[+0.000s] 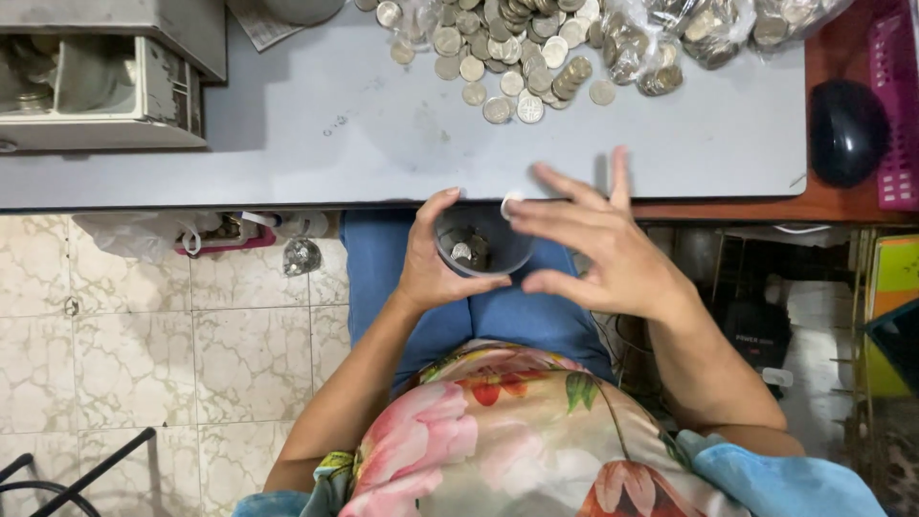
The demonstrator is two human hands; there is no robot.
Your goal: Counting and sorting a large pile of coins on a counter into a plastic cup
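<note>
My left hand (433,260) grips a small dark cup (481,241) just below the table's front edge, over my lap. A few coins lie in the cup's bottom. My right hand (598,247) hovers beside the cup's rim with fingers spread, its fingertips at a single coin (511,202) right at the table edge. A big heap of silver coins (512,53) lies on the grey table (287,124) at the far middle, some stacked.
Clear plastic bags of coins (708,29) sit at the table's far right. A black computer mouse (845,131) and a pink basket (895,105) are at the right end. An open drawer box (96,91) stands at the left. Tiled floor lies below left.
</note>
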